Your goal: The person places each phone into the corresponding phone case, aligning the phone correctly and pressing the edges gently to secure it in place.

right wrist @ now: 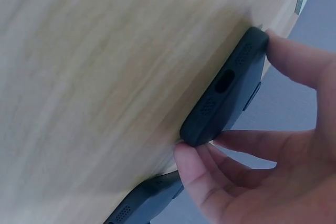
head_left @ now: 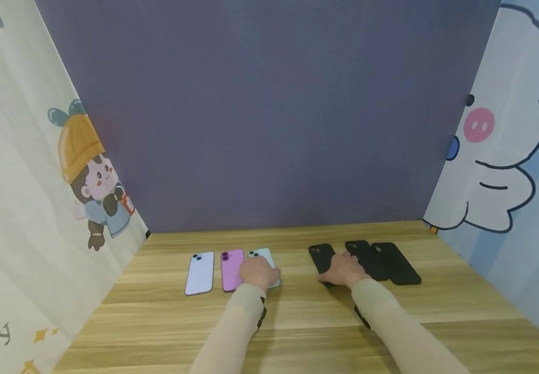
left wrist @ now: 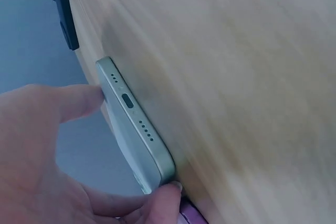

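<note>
The left hand (head_left: 258,270) holds a pale green phone (left wrist: 135,124) by its two sides, left of the middle of the wooden table (head_left: 297,322). At its left lie a pink phone (head_left: 231,270) and a white phone (head_left: 199,273). The right hand (head_left: 345,269) holds a black case (right wrist: 228,90) by its sides; a second black case (head_left: 366,258) and third black case (head_left: 397,265) lie to the right.

left fingers (head_left: 247,267) on mint phone (head_left: 265,254) | right fingers (head_left: 346,258) on leftmost black case (head_left: 321,254) | wooden table (head_left: 309,322)
</note>
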A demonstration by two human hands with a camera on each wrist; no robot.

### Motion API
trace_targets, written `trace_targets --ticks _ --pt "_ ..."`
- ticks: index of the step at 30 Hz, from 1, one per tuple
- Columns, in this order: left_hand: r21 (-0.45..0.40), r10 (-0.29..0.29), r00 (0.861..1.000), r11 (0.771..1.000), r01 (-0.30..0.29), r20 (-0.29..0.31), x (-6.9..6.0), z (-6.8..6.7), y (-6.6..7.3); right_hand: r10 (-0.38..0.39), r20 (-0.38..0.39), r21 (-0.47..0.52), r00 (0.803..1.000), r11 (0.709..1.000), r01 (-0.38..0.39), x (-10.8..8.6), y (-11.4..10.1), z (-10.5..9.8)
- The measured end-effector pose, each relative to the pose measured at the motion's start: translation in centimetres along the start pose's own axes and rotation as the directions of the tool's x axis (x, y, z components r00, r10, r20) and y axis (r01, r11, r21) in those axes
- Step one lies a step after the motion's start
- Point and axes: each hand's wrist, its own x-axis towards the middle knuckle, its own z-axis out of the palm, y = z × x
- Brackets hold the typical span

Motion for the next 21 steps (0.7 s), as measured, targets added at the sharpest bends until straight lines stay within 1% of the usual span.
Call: trace_targets --ticks 3,7,11,14,18,21 --pt "0.005 -0.013 1.0 1.0 0.013 0.005 0.1 0.0 0.2 0.0 0.006 0.0 1.0 1.0 0.0 0.0 0.0 -0.1" --pt "-0.01 -0.035 0.999 0.999 0.035 0.012 0.3 0.3 0.5 0.012 0.008 -0.004 1.0 1.0 -0.012 0.0 0.1 -0.1" --pt "-0.027 -0.053 0.999 0.998 0.053 -0.006 0.5 0.8 0.8 0.032 0.006 -0.005 0.999 0.999 -0.032 0.1 0.2 -0.2" --pt "-0.034 -0.082 0.996 0.996 0.081 -0.028 0.6 1.1 1.0 0.031 0.007 -0.005 0.999 0.999 -0.031 0.3 0.2 0.0" --pt "-0.012 -0.118 0.992 0.993 0.118 -0.042 0.7 1.3 1.3 0.025 0.005 -0.009 1.0 1.0 -0.025 0.3 0.1 0.1" --pt "0.011 -0.128 0.991 0.992 0.129 -0.047 0.7 1.3 1.6 0.026 0.002 -0.012 1.0 1.0 -0.026 0.5 0.0 0.1"
